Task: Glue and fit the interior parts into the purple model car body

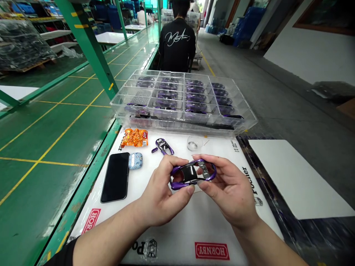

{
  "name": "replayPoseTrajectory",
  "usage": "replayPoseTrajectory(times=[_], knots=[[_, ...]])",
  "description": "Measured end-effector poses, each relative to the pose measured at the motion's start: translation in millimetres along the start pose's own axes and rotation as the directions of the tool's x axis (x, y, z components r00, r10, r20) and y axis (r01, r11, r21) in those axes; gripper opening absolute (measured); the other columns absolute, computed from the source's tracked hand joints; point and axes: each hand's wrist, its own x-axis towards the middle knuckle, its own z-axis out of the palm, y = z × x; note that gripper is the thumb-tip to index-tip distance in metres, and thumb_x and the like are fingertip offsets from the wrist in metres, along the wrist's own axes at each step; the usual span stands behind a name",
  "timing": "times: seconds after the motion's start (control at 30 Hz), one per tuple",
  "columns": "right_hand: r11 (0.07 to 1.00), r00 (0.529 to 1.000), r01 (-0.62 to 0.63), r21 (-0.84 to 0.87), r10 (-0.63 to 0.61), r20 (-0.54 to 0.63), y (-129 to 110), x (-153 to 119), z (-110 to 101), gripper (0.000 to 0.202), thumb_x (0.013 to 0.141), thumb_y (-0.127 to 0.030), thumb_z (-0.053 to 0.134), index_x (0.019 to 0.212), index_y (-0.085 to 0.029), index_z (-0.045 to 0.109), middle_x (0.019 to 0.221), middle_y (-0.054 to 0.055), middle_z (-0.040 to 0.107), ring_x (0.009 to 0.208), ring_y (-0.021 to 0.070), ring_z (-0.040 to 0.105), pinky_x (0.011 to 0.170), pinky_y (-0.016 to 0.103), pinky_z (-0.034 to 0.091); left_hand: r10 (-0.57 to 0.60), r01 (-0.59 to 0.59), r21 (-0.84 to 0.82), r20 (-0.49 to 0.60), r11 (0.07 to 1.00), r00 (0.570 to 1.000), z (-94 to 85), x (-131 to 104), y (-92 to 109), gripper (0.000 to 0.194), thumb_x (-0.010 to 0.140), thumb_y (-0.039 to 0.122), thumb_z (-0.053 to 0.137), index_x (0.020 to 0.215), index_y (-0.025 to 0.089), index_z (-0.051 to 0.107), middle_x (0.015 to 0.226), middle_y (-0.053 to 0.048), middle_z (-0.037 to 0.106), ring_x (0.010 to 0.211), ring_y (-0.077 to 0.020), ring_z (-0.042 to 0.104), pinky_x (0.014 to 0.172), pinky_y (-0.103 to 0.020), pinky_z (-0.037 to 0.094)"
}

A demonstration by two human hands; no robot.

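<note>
Between both hands, raised above the white work surface (169,229), is a purple and black toy car body (191,173) with open window gaps. My left hand (163,190) grips its left end, thumb along the near edge. My right hand (231,184) closes on the right end with thumb and fingers. Just beyond my left hand lies another purple car body (164,146), with a small purple piece beside its left end. A small round clear dish (194,143) with tiny dark bits stands past the held body.
A clear compartment tray (177,123) with many purple car bodies spans the far end. At left lie a phone (115,177), a patterned blue case (135,161) and an orange snack packet (135,137). A white board (299,177) lies at right. A person in black (177,44) sits ahead.
</note>
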Motion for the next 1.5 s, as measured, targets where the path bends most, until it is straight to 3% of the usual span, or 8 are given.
replayPoseTrajectory(times=[0.3, 0.37, 0.47, 0.6, 0.87, 1.1, 1.3, 1.5], knots=[[1.000, 0.990, -0.019, -0.013, 0.021, 0.139, 11, 9, -15, 0.072, 0.096, -0.038, 0.105, 0.162, -0.048, 0.077, 0.175, 0.002, 0.071, 0.154, 0.0255, 0.074, 0.129, 0.041, 0.064, -0.033, 0.043, 0.168, -0.065, 0.985, 0.997, -6.8, 1, -3, 0.048, 0.105, 0.020, 0.080, 0.145, 0.029, 0.054, 0.121, -0.003, 0.071, 0.096, -0.0185, 0.071, 0.086, -0.032, 0.060], [1.000, 0.994, -0.016, -0.001, 0.016, 0.108, 12, 9, -18, 0.069, 0.097, -0.041, 0.103, 0.162, -0.047, 0.078, 0.165, 0.004, 0.077, 0.148, 0.0256, 0.076, 0.121, 0.039, 0.066, -0.034, 0.043, 0.157, -0.063, 0.987, 0.997, -8.3, 2, -4, 0.050, 0.105, 0.021, 0.079, 0.147, 0.028, 0.052, 0.126, -0.006, 0.071, 0.101, -0.0197, 0.073, 0.091, -0.034, 0.062], [0.996, 0.997, -0.080, 0.033, 0.080, 0.024, 14, 9, -20, 0.043, 0.107, -0.049, 0.091, 0.148, -0.037, 0.085, 0.133, 0.007, 0.085, 0.114, 0.0217, 0.080, 0.096, 0.034, 0.068, -0.033, 0.039, 0.144, -0.044, 0.989, 0.999, -9.0, 3, -5, 0.055, 0.105, 0.020, 0.078, 0.152, 0.027, 0.051, 0.133, -0.009, 0.071, 0.111, -0.0219, 0.075, 0.096, -0.035, 0.062], [0.961, 0.963, -0.266, 0.081, 0.269, -0.033, 13, 12, -19, 0.043, 0.105, -0.064, 0.090, 0.121, -0.025, 0.086, 0.092, 0.004, 0.076, 0.073, 0.0155, 0.062, 0.066, 0.029, 0.052, -0.015, 0.017, 0.164, -0.013, 0.986, 1.000, -8.7, 3, -4, 0.061, 0.105, 0.017, 0.078, 0.157, 0.028, 0.049, 0.129, -0.006, 0.072, 0.103, -0.0188, 0.074, 0.088, -0.031, 0.060], [0.919, 0.933, -0.356, 0.170, 0.358, 0.015, 6, 16, -19, 0.040, 0.101, -0.058, 0.096, 0.102, -0.020, 0.082, 0.076, 0.001, 0.068, 0.066, 0.0116, 0.055, 0.062, 0.025, 0.043, 0.094, -0.099, 0.337, 0.032, 0.936, 0.995, -9.8, 4, -4, 0.069, 0.102, 0.016, 0.080, 0.161, 0.029, 0.047, 0.130, -0.007, 0.071, 0.093, -0.0170, 0.072, 0.083, -0.030, 0.061], [0.895, 0.913, -0.408, 0.183, 0.402, 0.069, 4, 16, -20, 0.051, 0.100, -0.062, 0.095, 0.087, -0.018, 0.074, 0.064, -0.002, 0.056, 0.060, 0.0091, 0.043, 0.056, 0.024, 0.030, 0.110, -0.122, 0.430, 0.053, 0.894, 0.993, -12.5, 3, -8, 0.069, 0.102, 0.020, 0.080, 0.163, 0.028, 0.049, 0.137, -0.012, 0.074, 0.104, -0.0223, 0.077, 0.082, -0.031, 0.062], [0.881, 0.901, -0.433, 0.189, 0.432, 0.050, 3, 17, -21, 0.053, 0.097, -0.064, 0.097, 0.086, -0.019, 0.073, 0.063, -0.002, 0.055, 0.059, 0.0096, 0.042, 0.056, 0.025, 0.029, 0.117, -0.109, 0.451, 0.010, 0.886, 0.993, -11.0, 6, -6, 0.064, 0.102, 0.017, 0.079, 0.159, 0.025, 0.053, 0.133, -0.010, 0.076, 0.100, -0.0198, 0.078, 0.086, -0.030, 0.064], [0.920, 0.931, -0.362, 0.149, 0.365, 0.011, 7, 18, -23, 0.049, 0.100, -0.064, 0.095, 0.089, -0.020, 0.076, 0.067, 0.000, 0.060, 0.063, 0.0117, 0.048, 0.061, 0.028, 0.037, 0.185, -0.121, 0.504, -0.079, 0.855, 0.980, -10.9, 8, -11, 0.057, 0.101, 0.015, 0.084, 0.151, 0.025, 0.058, 0.123, -0.005, 0.077, 0.086, -0.0145, 0.070, 0.080, -0.027, 0.061]])
